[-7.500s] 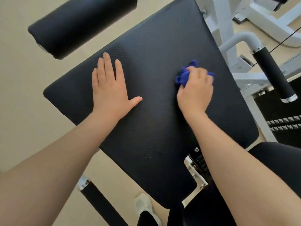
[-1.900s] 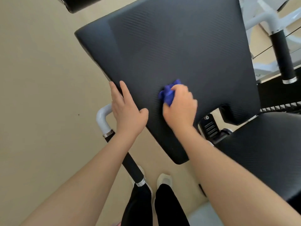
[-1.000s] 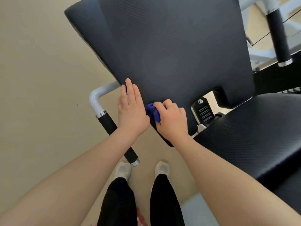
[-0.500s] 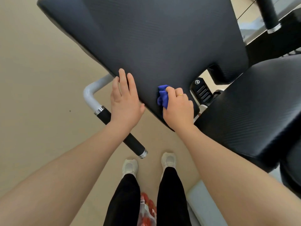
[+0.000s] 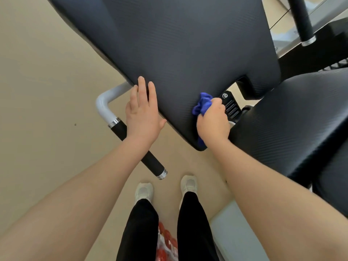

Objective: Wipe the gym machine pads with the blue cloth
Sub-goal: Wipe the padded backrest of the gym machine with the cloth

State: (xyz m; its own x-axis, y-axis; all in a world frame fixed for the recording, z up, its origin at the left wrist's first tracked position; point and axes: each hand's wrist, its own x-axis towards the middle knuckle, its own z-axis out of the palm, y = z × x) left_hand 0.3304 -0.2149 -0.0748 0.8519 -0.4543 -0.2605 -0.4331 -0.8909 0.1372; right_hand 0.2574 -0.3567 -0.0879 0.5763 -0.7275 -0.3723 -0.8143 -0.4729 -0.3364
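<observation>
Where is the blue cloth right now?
In the head view, the blue cloth is bunched in the right hand, pressed against the lower edge of the back pad, just left of the black adjuster.

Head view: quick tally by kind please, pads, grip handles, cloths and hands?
Pads: 2, back pad and seat pad
Grip handles: 2, left handle, right handle
Cloths: 1, blue cloth
Hands: 2, left hand, right hand
Total: 7
</observation>
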